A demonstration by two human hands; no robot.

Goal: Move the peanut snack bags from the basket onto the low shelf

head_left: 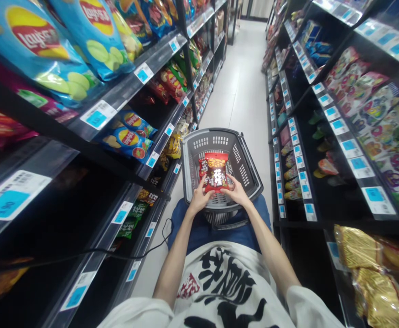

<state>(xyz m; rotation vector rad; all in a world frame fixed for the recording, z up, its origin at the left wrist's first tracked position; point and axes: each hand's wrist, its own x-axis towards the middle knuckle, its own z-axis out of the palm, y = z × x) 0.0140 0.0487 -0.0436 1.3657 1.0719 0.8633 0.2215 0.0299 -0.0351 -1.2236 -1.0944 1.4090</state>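
A red snack bag (216,171) with a picture of nuts on its front is held upright between both hands, over the grey shopping basket (247,160). My left hand (201,197) grips its lower left edge, the thumb along the bottom. On the lower right edge my right hand (236,191) is closed in the same way. Behind the held bag, at its left, shows part of another red packet (202,166) inside the basket. The basket rests at my knees, its handle folded down towards me.
Shelves with Lay's chip bags (127,136) and price tags (143,73) line the left. On the right, shelves hold colourful snack packets (373,100) and gold bags (366,269). A black cable (117,254) hangs at the lower left. A pale tiled aisle (233,86) runs ahead.
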